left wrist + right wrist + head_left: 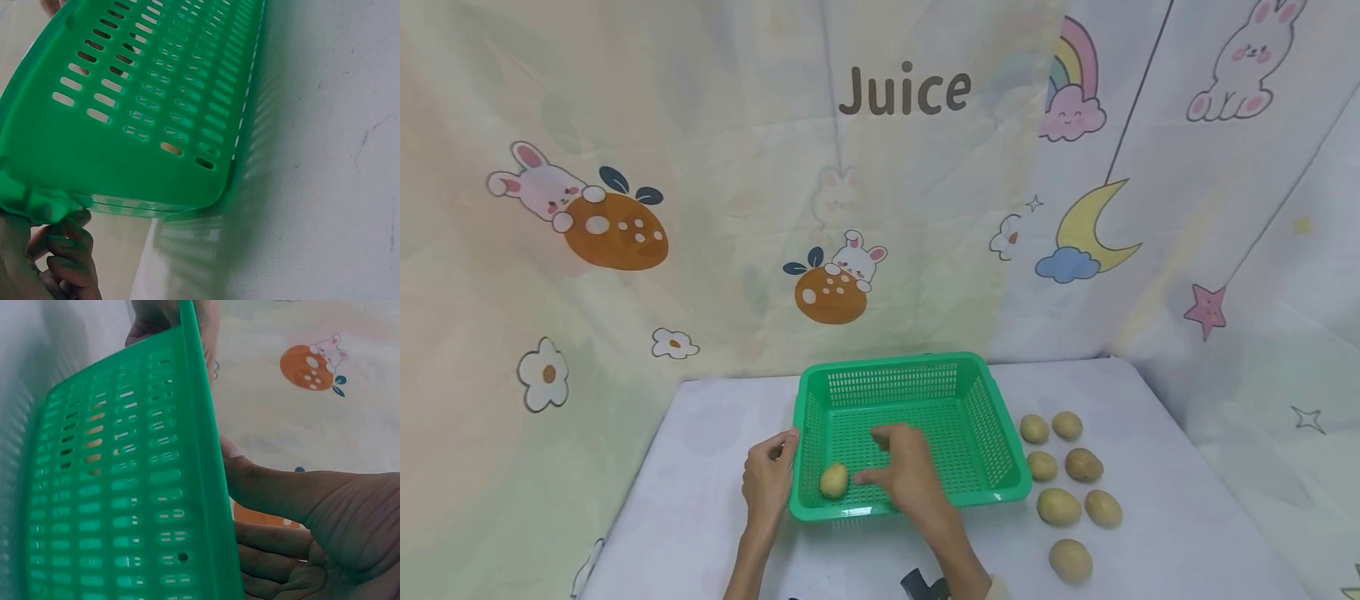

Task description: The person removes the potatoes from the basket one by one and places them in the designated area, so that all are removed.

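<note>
A green plastic basket [895,363] with slotted walls stands on the table, one potato [833,481] lying in its front left corner. At the basket's left side my left hand [767,483] pinches the rim; in the left wrist view its curled fingers [72,253] come up under the rim. My right hand [910,475] is over the basket's front part, thumb and fingers spread apart with nothing between them, just right of the potato. From the right wrist view, the basket wall [144,487] hides part of this hand's fingertips.
Several loose potatoes [1060,507] lie in two rough rows on the white table [715,433], close to the basket's right side. A printed cloth backdrop [737,167] hangs behind the table. A black object [916,584] shows beside my right wrist.
</note>
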`<state>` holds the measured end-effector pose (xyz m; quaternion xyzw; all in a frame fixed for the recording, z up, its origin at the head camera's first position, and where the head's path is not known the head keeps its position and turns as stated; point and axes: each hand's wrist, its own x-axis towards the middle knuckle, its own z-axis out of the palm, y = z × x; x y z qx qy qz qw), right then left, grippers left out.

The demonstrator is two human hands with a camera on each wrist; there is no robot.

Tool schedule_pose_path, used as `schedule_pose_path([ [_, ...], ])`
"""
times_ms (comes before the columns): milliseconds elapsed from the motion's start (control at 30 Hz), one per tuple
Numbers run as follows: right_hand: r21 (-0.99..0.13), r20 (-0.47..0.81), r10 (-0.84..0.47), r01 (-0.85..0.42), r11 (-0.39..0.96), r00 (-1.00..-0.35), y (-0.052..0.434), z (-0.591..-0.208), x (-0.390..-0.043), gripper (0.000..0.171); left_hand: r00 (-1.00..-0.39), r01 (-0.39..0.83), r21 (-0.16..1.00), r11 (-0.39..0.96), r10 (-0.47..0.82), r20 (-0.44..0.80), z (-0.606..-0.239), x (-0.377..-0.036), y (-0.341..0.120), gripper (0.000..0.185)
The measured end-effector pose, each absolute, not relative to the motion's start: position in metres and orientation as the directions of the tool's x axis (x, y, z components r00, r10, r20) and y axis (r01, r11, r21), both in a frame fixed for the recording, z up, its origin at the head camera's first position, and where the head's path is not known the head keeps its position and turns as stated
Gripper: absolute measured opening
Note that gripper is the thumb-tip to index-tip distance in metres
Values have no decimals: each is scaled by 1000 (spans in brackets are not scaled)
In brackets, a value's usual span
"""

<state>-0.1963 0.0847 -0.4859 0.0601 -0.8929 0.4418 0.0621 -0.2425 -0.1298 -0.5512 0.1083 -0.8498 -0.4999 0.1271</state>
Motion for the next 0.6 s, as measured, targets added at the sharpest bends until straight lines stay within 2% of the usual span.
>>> schedule_pose_path([
  [367,-777,141,-120,-186,602,-983,66,-491,-203,74,-943,-64,870,489,-316,108,-550,-242,-131,44],
  [600,-762,124,-120,-172,624,-985,56,-496,-208,75,-947,-66,868,492,-306,101,-550,-241,-129,43],
])
